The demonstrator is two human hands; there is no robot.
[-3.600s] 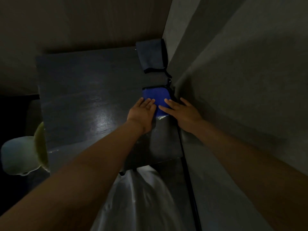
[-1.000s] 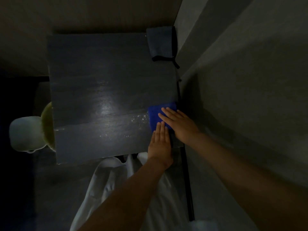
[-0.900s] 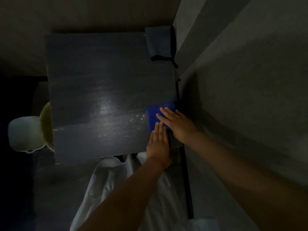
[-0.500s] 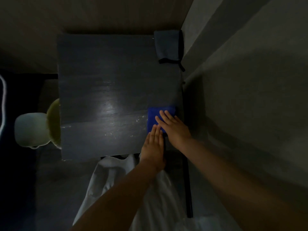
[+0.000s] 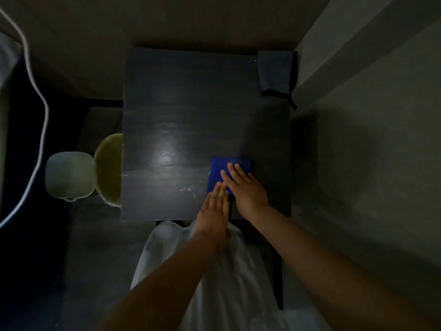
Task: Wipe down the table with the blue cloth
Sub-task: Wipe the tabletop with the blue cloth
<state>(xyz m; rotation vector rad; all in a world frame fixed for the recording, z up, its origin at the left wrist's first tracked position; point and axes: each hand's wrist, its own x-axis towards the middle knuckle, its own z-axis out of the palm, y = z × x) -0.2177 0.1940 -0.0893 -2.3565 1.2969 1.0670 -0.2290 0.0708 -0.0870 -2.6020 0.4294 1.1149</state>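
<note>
A person presses both hands flat onto a folded blue cloth (image 5: 229, 174) on a dark desk (image 5: 181, 115) in a dimly lit room. The cloth lies toward the near right part of the desk top, short of its right edge. The right hand (image 5: 247, 188) rests palm down across the cloth's near right corner, fingers stretched out and close together, pointing far and left. The left hand (image 5: 214, 210) lies flat just beside it on the near side, its fingers together, their tips reaching the cloth's near edge; the two hands touch or nearly touch. Neither hand is closed around the cloth; both lie open on it.

A patch of reflected light shines on the desk left of the cloth, with pale specks on the surface near the cloth's left edge. A grey pouch with a dark band (image 5: 275, 72) sits at the far right corner of the desk, against the wall (image 5: 370, 115). Left of the desk, lower down, stand a pale container (image 5: 68, 176) and a yellowish round basin (image 5: 109, 168), partly under the desk edge. A white cord (image 5: 41, 115) curves along the far left. White fabric (image 5: 214, 283) hangs below the bare forearms.
</note>
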